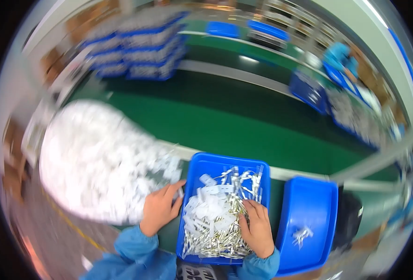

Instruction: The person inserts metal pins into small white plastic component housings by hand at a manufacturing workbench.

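In front of me stands a blue tray [266, 179] holding white translucent strips [211, 207] piled over many slim, shiny metal-and-white pieces [215, 242]. My left hand [161, 209] is at the tray's left rim, fingers stretched and thumb apart, with nothing visible in it. Inside the right part of the tray, my right hand [257, 228] rests on the slim pieces, its fingers curved and the thumb apart from them. Whether its fingertips touch a single piece is too blurred to tell.
Left of the tray lies a big white bag [90, 158] spilling white strips. A second blue tray [309, 205] at right holds a few small pieces. Beyond runs a green conveyor belt [225, 112]. Filled blue trays [150, 56] are stacked far left; a person [339, 58] works far right.
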A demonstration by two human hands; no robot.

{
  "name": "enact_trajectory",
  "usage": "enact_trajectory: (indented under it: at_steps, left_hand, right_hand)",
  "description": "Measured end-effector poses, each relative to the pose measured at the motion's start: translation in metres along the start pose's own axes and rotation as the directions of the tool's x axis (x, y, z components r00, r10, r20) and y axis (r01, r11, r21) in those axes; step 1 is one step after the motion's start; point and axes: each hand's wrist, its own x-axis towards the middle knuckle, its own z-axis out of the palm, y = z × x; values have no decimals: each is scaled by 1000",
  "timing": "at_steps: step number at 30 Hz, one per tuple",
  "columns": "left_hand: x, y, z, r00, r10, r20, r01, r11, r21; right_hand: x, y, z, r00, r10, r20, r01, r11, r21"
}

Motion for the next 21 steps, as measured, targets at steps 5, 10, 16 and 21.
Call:
enact_trajectory:
  at_steps: [5, 10, 16, 21]
  left_hand:
    - [-2, -5, 10, 994, 86, -64, -91, 993, -69]
    - [-13, -5, 5, 998, -3, -66, 2, 1000, -19]
    - [-13, -9, 6, 998, 48, -33, -49, 998, -47]
    - [-14, -10, 7, 997, 66, -44, -68, 996, -52]
  right_hand:
    - [-13, 6, -7, 999, -35, 14, 35, 998, -58]
    - [-12, -12, -16, 993, -75, 95, 80, 995, -52]
    - [-8, -14, -16, 992, -73, 104, 83, 993, -87]
    - [-8, -19, -17, 993, -82, 88, 90, 992, -90]
